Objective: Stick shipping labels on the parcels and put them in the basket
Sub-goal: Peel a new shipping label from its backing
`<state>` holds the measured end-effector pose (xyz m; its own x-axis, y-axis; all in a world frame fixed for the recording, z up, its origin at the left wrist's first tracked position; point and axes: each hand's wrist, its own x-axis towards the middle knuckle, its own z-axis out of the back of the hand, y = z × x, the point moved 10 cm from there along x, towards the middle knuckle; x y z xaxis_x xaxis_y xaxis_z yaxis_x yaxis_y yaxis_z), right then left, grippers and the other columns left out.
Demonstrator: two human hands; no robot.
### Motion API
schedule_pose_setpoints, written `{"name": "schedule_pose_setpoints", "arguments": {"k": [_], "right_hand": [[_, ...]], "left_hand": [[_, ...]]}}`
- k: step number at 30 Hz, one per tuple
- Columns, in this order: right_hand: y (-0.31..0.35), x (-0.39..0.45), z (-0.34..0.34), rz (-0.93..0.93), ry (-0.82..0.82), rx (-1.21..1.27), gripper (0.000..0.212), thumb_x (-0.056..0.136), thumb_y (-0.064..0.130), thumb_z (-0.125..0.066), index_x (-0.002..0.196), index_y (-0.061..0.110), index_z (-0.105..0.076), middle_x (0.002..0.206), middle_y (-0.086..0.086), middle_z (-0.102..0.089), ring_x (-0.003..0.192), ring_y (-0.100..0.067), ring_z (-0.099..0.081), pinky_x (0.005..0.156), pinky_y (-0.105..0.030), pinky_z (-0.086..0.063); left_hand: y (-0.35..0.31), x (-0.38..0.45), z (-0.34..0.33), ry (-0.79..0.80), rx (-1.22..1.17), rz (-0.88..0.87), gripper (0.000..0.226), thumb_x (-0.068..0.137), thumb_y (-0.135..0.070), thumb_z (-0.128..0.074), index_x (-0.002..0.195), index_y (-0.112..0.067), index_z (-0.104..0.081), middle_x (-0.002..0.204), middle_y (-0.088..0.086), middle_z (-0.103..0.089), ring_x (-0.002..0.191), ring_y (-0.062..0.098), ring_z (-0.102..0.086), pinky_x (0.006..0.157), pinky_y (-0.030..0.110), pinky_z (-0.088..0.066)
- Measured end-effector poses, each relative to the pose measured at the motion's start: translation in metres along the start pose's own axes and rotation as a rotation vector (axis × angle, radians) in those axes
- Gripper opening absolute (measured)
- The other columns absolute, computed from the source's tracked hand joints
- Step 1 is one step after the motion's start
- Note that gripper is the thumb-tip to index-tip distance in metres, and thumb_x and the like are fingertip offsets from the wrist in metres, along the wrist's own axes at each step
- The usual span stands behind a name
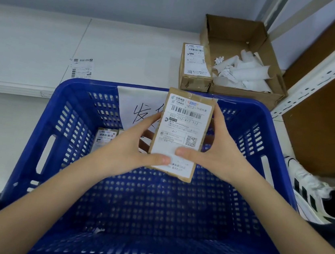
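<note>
Both hands held one labelled cardboard parcel (182, 133) above the blue plastic basket (57, 126), label facing up. The left hand (130, 145) gripped its left edge, thumb pressed on the lower part of the shipping label (181, 128) and fingers curled underneath. The right hand (216, 152) gripped the right edge the same way, its thumb lying across the label just beside the left thumb.

Inside the basket, against the far wall, at least two labelled parcels (106, 138) lay side by side, partly hidden by the left hand. A white paper sign (135, 106) with handwritten characters hung on the basket's far wall, behind the held parcel.

On the white table (36, 37) beyond the basket stood one more labelled parcel (195, 67), touching an open cardboard box (237, 30) filled with curled white backing papers (247, 71). One loose shipping label (82, 67) lay flat on the table, well apart to the left. A white shoe with black stripes (310, 193) showed at the right, beside the basket.
</note>
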<state>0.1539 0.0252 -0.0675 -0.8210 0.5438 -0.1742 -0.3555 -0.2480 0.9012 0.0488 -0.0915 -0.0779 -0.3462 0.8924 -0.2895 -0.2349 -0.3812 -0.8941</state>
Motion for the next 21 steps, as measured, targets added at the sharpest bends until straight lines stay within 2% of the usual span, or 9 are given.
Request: {"name": "schedule_pose_setpoints", "arguments": {"k": [2,3,5,9,12,15,17,19,21], "right_hand": [[0.001,0.000,0.002,0.019,-0.024,-0.059,0.131,0.055,0.049,-0.086,0.151,0.033,0.002,0.144,0.022,-0.040,0.127,0.003,-0.043,0.100,-0.030,-0.046],[0.003,-0.001,0.005,0.024,-0.045,-0.051,0.128,0.056,0.043,-0.087,0.151,0.033,-0.001,0.139,0.026,-0.042,0.123,0.009,-0.043,0.097,-0.023,-0.046],[0.005,-0.002,0.011,0.050,-0.086,0.000,0.105,0.063,0.031,-0.085,0.143,0.032,-0.018,0.122,0.029,-0.051,0.111,0.014,-0.049,0.087,-0.017,-0.049],[0.012,-0.002,0.020,0.064,-0.110,0.063,0.044,0.079,0.033,-0.069,0.110,0.036,-0.038,0.101,0.014,-0.067,0.099,0.001,-0.063,0.075,-0.032,-0.059],[0.017,-0.004,0.028,0.066,-0.145,0.000,0.009,0.094,0.035,-0.051,0.098,0.030,-0.044,0.089,0.006,-0.069,0.084,-0.008,-0.068,0.065,-0.039,-0.058],[0.021,-0.006,0.036,0.114,-0.241,-0.115,0.026,0.100,0.034,-0.038,0.090,0.010,-0.045,0.077,-0.010,-0.062,0.068,-0.019,-0.059,0.060,-0.041,-0.047],[0.022,-0.008,0.038,0.137,-0.292,-0.105,0.031,0.102,0.031,-0.035,0.083,0.008,-0.043,0.074,-0.017,-0.055,0.062,-0.022,-0.050,0.059,-0.041,-0.042],[0.020,-0.008,0.037,0.118,-0.296,-0.067,0.030,0.103,0.031,-0.032,0.085,0.010,-0.045,0.074,-0.013,-0.055,0.065,-0.018,-0.054,0.059,-0.039,-0.046],[0.016,-0.006,0.032,0.085,-0.233,0.029,0.023,0.102,0.033,-0.033,0.105,0.016,-0.048,0.085,0.002,-0.062,0.079,-0.006,-0.061,0.068,-0.027,-0.051]], "left_hand": [[-0.001,0.000,-0.004,-0.002,-0.003,-0.014,0.104,0.058,-0.045,-0.077,0.148,-0.041,-0.026,0.107,-0.014,-0.063,0.089,-0.001,-0.063,0.079,0.024,-0.056],[0.000,0.000,-0.005,-0.001,-0.011,-0.015,0.103,0.058,-0.045,-0.077,0.148,-0.042,-0.026,0.108,-0.014,-0.063,0.089,-0.001,-0.064,0.079,0.024,-0.056],[0.002,0.000,-0.006,0.003,-0.015,-0.008,0.103,0.058,-0.044,-0.078,0.147,-0.043,-0.027,0.108,-0.010,-0.065,0.087,0.002,-0.065,0.080,0.026,-0.056],[0.007,-0.002,-0.008,0.018,0.028,-0.001,0.102,0.059,-0.046,-0.079,0.147,-0.044,-0.027,0.110,-0.011,-0.064,0.089,0.005,-0.066,0.082,0.030,-0.057],[0.007,-0.003,-0.011,0.037,0.051,0.003,0.102,0.057,-0.049,-0.078,0.145,-0.046,-0.028,0.111,-0.010,-0.063,0.088,0.006,-0.065,0.080,0.027,-0.056],[0.005,-0.004,-0.014,0.065,0.054,0.004,0.101,0.057,-0.048,-0.079,0.145,-0.046,-0.030,0.112,-0.009,-0.063,0.088,0.008,-0.066,0.077,0.023,-0.055],[0.005,-0.005,-0.017,0.085,0.054,0.012,0.102,0.058,-0.046,-0.080,0.146,-0.045,-0.029,0.112,-0.009,-0.063,0.089,0.010,-0.066,0.079,0.025,-0.056],[0.003,-0.007,-0.015,0.072,0.076,0.004,0.100,0.061,-0.042,-0.081,0.146,-0.045,-0.029,0.112,-0.008,-0.064,0.088,0.009,-0.066,0.081,0.027,-0.056],[-0.001,-0.006,-0.006,0.006,0.059,-0.012,0.096,0.065,-0.036,-0.082,0.145,-0.045,-0.030,0.108,-0.009,-0.064,0.085,0.005,-0.066,0.078,0.026,-0.056]]}}
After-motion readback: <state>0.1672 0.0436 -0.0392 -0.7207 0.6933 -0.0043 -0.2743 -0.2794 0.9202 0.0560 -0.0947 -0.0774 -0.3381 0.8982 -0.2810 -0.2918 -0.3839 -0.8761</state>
